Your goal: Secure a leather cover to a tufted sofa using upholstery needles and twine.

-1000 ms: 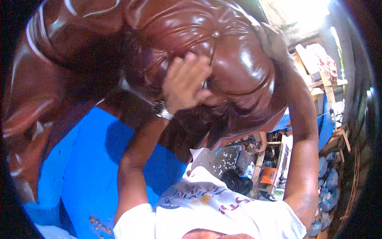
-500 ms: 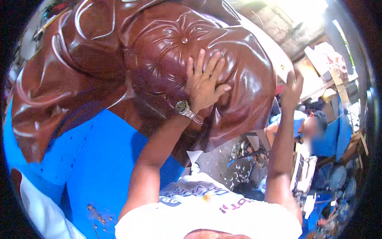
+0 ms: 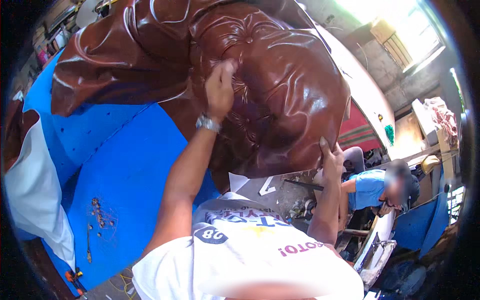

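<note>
A large sheet of glossy brown leather-like upholstery (image 3: 295,95) drapes over a bulky padded form, puckered around several tufts. One tuft shows a brown button (image 3: 249,40). My left hand (image 3: 220,92), wearing a metal watch (image 3: 207,123), is closed over the tufted part, its fingers curled in; what they hold, if anything, is hidden. At the cover's lower right edge my right hand (image 3: 331,161) grips the material, thumb on top and fingers folded behind it.
Blue sheeting (image 3: 135,165) spreads at left, bearing several small buttons (image 3: 99,217) and a thin tool (image 3: 89,245). White cloth (image 3: 37,175) hangs at far left, near an orange-handled tool (image 3: 75,280). A person in a blue shirt (image 3: 369,190) sits bent over at right.
My left hand has gone from lying flat with fingers spread to closed, farther left. My right hand has come down from the air onto the cover's edge. The view has shifted.
</note>
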A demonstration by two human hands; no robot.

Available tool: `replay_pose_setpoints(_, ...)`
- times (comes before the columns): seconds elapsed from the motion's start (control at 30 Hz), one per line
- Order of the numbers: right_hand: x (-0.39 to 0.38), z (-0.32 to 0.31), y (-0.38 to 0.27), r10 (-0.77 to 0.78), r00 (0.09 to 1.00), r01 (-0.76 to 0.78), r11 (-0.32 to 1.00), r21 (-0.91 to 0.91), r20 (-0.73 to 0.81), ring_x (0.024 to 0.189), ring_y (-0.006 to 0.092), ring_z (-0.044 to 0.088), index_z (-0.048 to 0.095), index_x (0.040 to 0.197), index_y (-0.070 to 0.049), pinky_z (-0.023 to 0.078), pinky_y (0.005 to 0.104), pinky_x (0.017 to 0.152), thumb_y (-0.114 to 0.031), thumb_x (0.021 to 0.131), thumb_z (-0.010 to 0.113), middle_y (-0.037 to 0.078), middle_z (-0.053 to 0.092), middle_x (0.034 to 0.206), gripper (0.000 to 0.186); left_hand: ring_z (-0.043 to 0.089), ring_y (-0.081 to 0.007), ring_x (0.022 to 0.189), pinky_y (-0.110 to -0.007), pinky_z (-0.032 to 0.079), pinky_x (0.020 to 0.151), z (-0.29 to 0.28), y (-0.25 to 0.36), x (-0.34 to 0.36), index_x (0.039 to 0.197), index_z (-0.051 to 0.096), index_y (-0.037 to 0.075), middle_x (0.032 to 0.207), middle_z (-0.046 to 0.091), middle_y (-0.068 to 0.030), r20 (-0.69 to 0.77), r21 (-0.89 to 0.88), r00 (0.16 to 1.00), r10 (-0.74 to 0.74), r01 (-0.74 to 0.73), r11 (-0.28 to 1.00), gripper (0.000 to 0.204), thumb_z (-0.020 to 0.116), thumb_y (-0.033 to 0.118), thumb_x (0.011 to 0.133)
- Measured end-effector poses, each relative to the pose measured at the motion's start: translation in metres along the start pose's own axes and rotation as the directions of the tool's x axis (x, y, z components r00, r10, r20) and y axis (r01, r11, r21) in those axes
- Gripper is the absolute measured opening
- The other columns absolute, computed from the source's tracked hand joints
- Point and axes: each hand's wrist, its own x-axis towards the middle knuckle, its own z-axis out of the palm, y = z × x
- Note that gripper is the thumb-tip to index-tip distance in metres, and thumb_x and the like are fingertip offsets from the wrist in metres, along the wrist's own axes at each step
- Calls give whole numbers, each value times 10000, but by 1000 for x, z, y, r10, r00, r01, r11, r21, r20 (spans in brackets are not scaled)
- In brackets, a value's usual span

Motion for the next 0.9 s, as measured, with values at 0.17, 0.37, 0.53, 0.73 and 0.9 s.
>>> replay_pose_setpoints(0.17,-23,-9,-39,-278,956,291,852,436,-94,914,112,637,671,1094,-13,494,245,822,-26,970,684,35,700,999,126,686,-315,1050,-399,508,998,10,-47,-158,953,705,20,1048,729,-149,508,-124,852,127,-74,990,232,592,205,1037)
replay_pose_setpoints(0.37,28,-27,7,-108,980,136,976,169,-166,926,141,666,656,1174,-25,543,306,824,-97,987,694,52,700,1043,205,673,-292,1167,-380,490,1061,-17,-35,-237,1188,744,48,1251,727,-157,975,215,23,-221,153,965,304,673,280,1004)
replay_pose_setpoints(0.53,36,-54,12,-72,996,16,720,693,52,1107,205,687,610,1315,-13,573,370,922,-268,1051,623,128,688,1272,368,696,-246,1115,-368,522,1005,-64,-28,-198,1227,721,22,1221,737,-146,737,43,582,-345,468,883,316,676,250,1013)
replay_pose_setpoints(0.73,30,-55,-51,1,965,-154,812,562,264,1053,218,711,676,1195,15,563,388,949,-282,1061,610,123,720,1215,332,684,-252,1118,-387,532,974,-16,16,-97,1270,690,37,1212,714,-172,377,-1,888,-264,286,958,374,716,279,985)
replay_pose_setpoints(0.9,50,-77,-25,-326,943,326,866,380,-65,863,103,668,671,1133,-22,549,257,773,-32,1004,642,45,706,1016,133,659,-347,1060,-491,486,995,75,27,-150,1197,706,78,1172,681,-154,352,148,880,318,-388,910,555,873,406,782)
